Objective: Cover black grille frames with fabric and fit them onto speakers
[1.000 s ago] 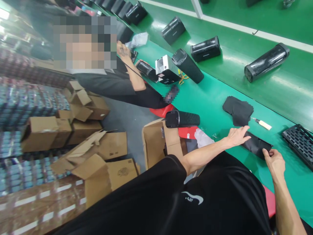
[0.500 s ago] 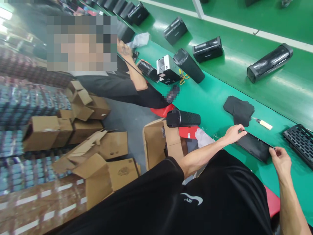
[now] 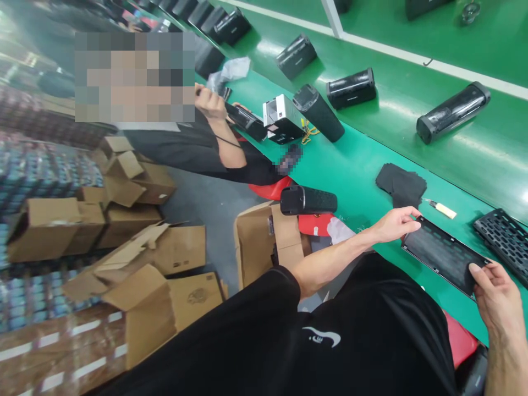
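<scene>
A black speaker grille [image 3: 441, 254] with dark mesh cloth across its inside is held tilted above the green bench. Its left end is pinched between the thumb and fingers of my left hand [image 3: 396, 225]. My right hand [image 3: 498, 294] grips the opposite end, thumb on the inner face and fingers around the edge. Just beyond my left hand lies a stack of black cloth pieces [image 3: 402, 181], partly covered by that hand. A pale-handled tool [image 3: 443, 209] rests beside the stack. Another black grille [image 3: 504, 239] with oval holes lies past my right hand.
Several black speakers [image 3: 351, 89] stand along the green bench [image 3: 363, 159]. One speaker [image 3: 309, 199] lies at the near edge, above an open carton [image 3: 253, 242]. To the left, a co-worker's hand [image 3: 212, 103] is by a speaker near a white-and-black box [image 3: 284, 118]. Cartons [image 3: 185, 247] cover the floor.
The grille has been raised and tilted, so its mesh inside now shows. My right hand has moved right and down, closing further over its end. The co-worker's hand has shifted at their speaker.
</scene>
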Action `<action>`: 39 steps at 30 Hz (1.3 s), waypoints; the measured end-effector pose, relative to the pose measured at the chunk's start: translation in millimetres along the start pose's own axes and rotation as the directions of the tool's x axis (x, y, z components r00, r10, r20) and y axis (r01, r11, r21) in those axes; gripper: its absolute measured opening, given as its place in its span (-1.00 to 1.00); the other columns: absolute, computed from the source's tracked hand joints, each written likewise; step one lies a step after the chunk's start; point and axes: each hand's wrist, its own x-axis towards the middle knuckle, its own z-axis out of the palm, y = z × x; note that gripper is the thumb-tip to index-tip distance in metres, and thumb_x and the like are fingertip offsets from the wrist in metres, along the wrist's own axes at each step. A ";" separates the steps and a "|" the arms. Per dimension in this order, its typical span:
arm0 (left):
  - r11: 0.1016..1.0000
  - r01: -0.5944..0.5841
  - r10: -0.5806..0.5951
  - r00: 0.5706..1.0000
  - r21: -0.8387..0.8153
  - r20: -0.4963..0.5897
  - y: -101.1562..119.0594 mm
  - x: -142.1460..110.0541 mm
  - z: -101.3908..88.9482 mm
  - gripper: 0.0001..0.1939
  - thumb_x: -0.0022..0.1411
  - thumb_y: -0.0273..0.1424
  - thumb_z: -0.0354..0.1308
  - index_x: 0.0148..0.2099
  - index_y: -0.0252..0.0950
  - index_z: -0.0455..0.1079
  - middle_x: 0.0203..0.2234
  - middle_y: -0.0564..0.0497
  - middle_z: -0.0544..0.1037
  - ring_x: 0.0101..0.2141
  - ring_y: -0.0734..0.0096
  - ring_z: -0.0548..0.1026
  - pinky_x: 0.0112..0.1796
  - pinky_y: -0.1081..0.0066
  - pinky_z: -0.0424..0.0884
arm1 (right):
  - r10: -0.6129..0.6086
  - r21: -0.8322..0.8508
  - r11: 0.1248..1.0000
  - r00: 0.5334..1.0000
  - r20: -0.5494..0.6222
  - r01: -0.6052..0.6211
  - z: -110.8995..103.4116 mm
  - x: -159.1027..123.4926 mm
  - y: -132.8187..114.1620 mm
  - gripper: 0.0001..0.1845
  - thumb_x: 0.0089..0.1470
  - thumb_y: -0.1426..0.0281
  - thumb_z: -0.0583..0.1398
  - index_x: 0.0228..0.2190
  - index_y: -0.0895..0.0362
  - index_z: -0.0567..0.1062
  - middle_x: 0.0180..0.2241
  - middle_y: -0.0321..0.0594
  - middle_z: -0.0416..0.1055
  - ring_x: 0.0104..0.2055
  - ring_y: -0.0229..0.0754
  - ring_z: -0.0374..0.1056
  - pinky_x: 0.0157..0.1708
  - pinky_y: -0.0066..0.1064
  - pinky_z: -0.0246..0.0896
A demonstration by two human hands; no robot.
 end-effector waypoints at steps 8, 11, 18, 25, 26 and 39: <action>1.000 -0.009 0.009 1.000 0.019 -0.023 1.8 -5.9 2.2 -0.65 0.23 -0.20 0.26 -0.06 -0.34 0.39 -0.59 0.23 0.34 -0.57 0.61 0.24 -0.44 0.49 0.15 | 0.010 0.011 1.000 0.997 -0.082 -0.009 2.0 -5.8 2.3 -0.35 -0.38 0.09 0.59 -0.34 0.08 0.44 -0.58 -0.48 0.25 -0.65 -0.44 0.01 -0.66 -0.53 -0.19; 0.998 -0.021 0.023 0.999 0.051 -0.046 0.5 -6.1 3.6 -0.66 0.24 -0.21 0.24 -0.07 -0.35 0.41 -0.60 0.23 0.30 -0.56 0.61 0.22 -0.44 0.48 0.12 | 0.022 0.034 0.999 0.995 -0.102 -0.019 4.6 -6.0 4.0 -0.34 -0.43 0.11 0.60 -0.35 0.07 0.43 -0.58 -0.49 0.25 -0.65 -0.45 -0.02 -0.66 -0.53 -0.21; 0.999 0.046 -0.047 0.997 -0.021 -0.057 1.1 -5.0 6.0 -0.56 0.22 -0.09 0.25 -0.06 -0.36 0.42 -0.55 0.19 0.34 -0.53 0.59 0.26 -0.42 0.48 0.16 | 0.026 0.033 0.999 0.994 -0.109 -0.023 9.5 -8.5 3.8 -0.35 -0.42 0.12 0.59 -0.38 0.06 0.40 -0.59 -0.50 0.23 -0.64 -0.43 -0.02 -0.67 -0.51 -0.21; 0.999 0.010 -0.005 0.996 0.053 -0.085 -5.6 -0.6 5.4 -0.69 0.21 -0.22 0.25 -0.11 -0.35 0.43 -0.60 0.24 0.26 -0.55 0.61 0.16 -0.43 0.48 0.08 | 0.037 0.022 0.999 0.993 -0.108 -0.035 9.7 -6.6 5.8 -0.36 -0.41 0.13 0.59 -0.38 0.07 0.40 -0.60 -0.53 0.20 -0.64 -0.43 -0.01 -0.65 -0.53 -0.18; 0.998 0.009 -0.003 0.996 0.060 -0.085 -6.0 -0.3 5.5 -0.69 0.21 -0.22 0.24 -0.11 -0.34 0.43 -0.60 0.24 0.26 -0.55 0.61 0.16 -0.44 0.48 0.08 | 0.038 0.025 0.999 0.994 -0.107 -0.036 9.8 -6.4 6.2 -0.36 -0.42 0.13 0.59 -0.38 0.07 0.40 -0.60 -0.53 0.20 -0.63 -0.43 -0.01 -0.65 -0.53 -0.18; 0.998 0.019 -0.013 0.995 0.059 -0.096 -0.2 1.1 7.2 -0.64 0.23 -0.11 0.18 -0.14 -0.32 0.40 -0.56 0.22 0.26 -0.51 0.59 0.16 -0.42 0.47 0.06 | 0.024 0.053 0.998 0.997 -0.079 -0.020 5.8 -6.4 5.9 -0.36 -0.42 0.12 0.58 -0.34 0.08 0.44 -0.56 -0.48 0.28 -0.61 -0.41 0.06 -0.62 -0.52 -0.06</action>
